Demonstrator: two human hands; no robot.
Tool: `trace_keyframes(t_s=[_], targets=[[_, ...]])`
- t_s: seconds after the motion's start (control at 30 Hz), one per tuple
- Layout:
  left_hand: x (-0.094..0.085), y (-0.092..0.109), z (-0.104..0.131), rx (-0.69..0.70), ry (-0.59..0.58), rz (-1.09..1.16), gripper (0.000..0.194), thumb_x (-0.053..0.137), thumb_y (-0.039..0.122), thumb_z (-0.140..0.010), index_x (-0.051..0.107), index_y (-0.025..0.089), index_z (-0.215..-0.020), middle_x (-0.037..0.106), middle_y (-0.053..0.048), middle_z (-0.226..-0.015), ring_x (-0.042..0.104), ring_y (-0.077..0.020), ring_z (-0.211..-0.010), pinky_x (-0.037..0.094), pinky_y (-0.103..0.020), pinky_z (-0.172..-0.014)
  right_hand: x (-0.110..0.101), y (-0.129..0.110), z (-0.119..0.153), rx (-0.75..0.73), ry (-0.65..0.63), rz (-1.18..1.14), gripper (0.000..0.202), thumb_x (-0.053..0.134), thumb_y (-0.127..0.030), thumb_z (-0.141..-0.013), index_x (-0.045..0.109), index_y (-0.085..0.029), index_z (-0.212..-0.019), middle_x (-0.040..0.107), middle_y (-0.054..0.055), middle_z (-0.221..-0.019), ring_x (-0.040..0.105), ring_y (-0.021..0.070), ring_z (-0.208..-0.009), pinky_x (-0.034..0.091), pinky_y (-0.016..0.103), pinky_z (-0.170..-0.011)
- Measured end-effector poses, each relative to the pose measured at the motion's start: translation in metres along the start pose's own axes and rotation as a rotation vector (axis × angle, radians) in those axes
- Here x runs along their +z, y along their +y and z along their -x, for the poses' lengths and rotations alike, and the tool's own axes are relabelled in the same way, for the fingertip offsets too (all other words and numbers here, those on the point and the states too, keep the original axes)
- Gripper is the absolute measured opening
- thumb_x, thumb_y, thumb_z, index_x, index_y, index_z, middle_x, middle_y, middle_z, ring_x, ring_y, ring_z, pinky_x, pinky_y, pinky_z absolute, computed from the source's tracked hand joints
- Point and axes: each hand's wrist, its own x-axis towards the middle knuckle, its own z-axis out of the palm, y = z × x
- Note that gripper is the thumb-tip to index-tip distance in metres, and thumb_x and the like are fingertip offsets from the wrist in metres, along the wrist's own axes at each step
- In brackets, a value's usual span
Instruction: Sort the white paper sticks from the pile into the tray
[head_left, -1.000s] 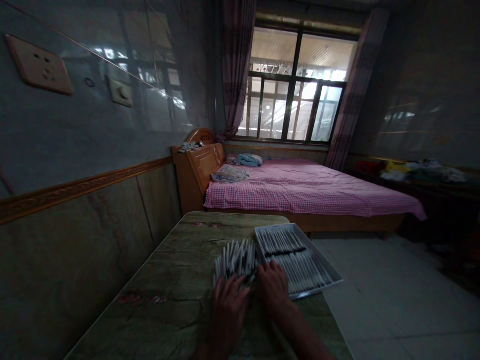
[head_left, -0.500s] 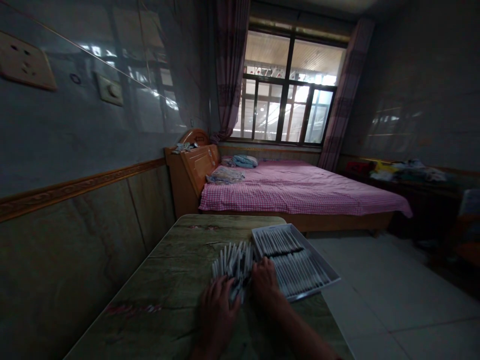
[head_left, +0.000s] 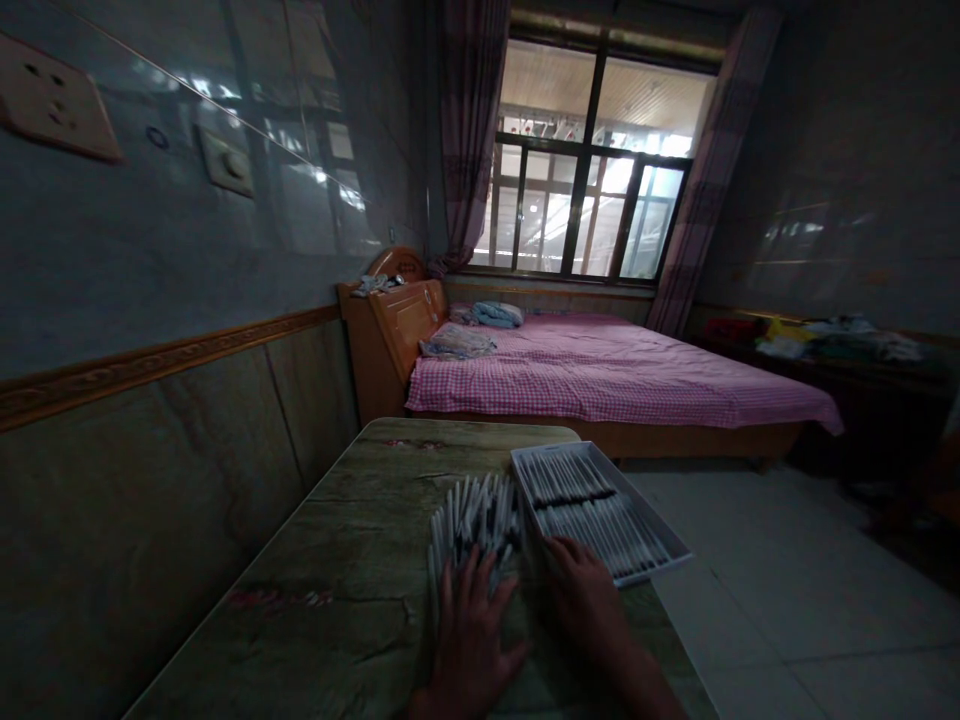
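Observation:
A loose pile of slim, pale pens or sticks (head_left: 476, 510) lies on the wood-patterned table (head_left: 345, 560). Fingers spread, my left hand (head_left: 472, 625) rests on the near end of the pile. To its right, my right hand (head_left: 589, 590) is by the near left edge of a white tray (head_left: 671, 562); its fingers are bent and blurred, and whether they hold anything is hidden. Inside the tray, similar slim items (head_left: 600, 530) lie side by side in two rows, with dark ends showing between the rows.
The tray's right corner juts past the table's right edge, above the tiled floor (head_left: 750, 580). A bed with a pink checked cover (head_left: 585, 370) stands beyond the table. Along the left runs a tiled wall (head_left: 187, 450).
My left hand has opened wider over the pile. My right hand has moved right, away from the pile, to the tray's near edge. The view has shifted slightly.

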Motion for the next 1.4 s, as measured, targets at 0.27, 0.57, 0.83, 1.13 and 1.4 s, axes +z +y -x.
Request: trace_keyframes(t_s=[0.27,0.57,0.83,1.13,1.4], targets=[[0.004,-0.002,-0.004,-0.117,-0.099,-0.066,0.065,0.072,0.041,-0.069,0.054,0.031,-0.131,0.048,-0.013,-0.145,0.036,-0.0386,-0.136,0.022,-0.070,-0.106,0.026,-0.015,0.012,0.106,-0.001,0.129,0.048,0.046,-0.010,-0.081,0.057,-0.017,-0.127,0.063,0.011,-0.112,0.055,0.0239,-0.102,0.039,0.034,-0.090],[-0.007,-0.021,-0.011,-0.132,-0.013,0.010,0.048,0.063,0.017,-0.075,0.062,0.033,-0.121,0.057,-0.006,-0.137,0.045,-0.0299,-0.131,0.032,-0.061,-0.107,0.037,-0.005,0.032,-0.064,0.228,0.061,0.045,0.051,-0.014,-0.082,0.056,-0.027,-0.124,0.060,0.007,-0.116,0.052,0.0232,-0.105,0.038,0.035,-0.093],[-0.022,-0.018,-0.021,-0.255,0.063,0.140,0.023,0.061,0.016,-0.079,0.070,0.029,-0.095,0.068,-0.002,-0.117,0.056,-0.0267,-0.118,0.032,-0.057,-0.107,0.032,-0.042,0.025,-0.052,0.106,0.041,0.046,0.048,-0.003,-0.080,0.061,-0.026,-0.119,0.064,0.005,-0.115,0.057,0.0200,-0.102,0.042,0.028,-0.090],[-0.021,-0.027,-0.020,-0.319,0.084,0.134,0.023,0.054,0.015,-0.082,0.069,0.027,-0.095,0.069,-0.004,-0.114,0.060,-0.0228,-0.111,0.042,-0.045,-0.098,0.053,-0.078,0.007,0.015,-0.036,0.130,0.037,0.051,-0.007,-0.083,0.064,-0.024,-0.113,0.067,0.006,-0.102,0.060,0.0222,-0.093,0.043,0.029,-0.078],[-0.027,-0.055,-0.031,-0.479,0.224,0.097,0.020,0.051,0.016,-0.083,0.068,0.023,-0.091,0.070,-0.004,-0.095,0.063,-0.0208,-0.092,0.047,-0.035,-0.084,0.057,-0.069,0.011,0.021,-0.007,0.047,0.031,0.051,-0.005,-0.081,0.064,-0.026,-0.100,0.065,0.004,-0.100,0.058,0.0197,-0.091,0.041,0.026,-0.075]])
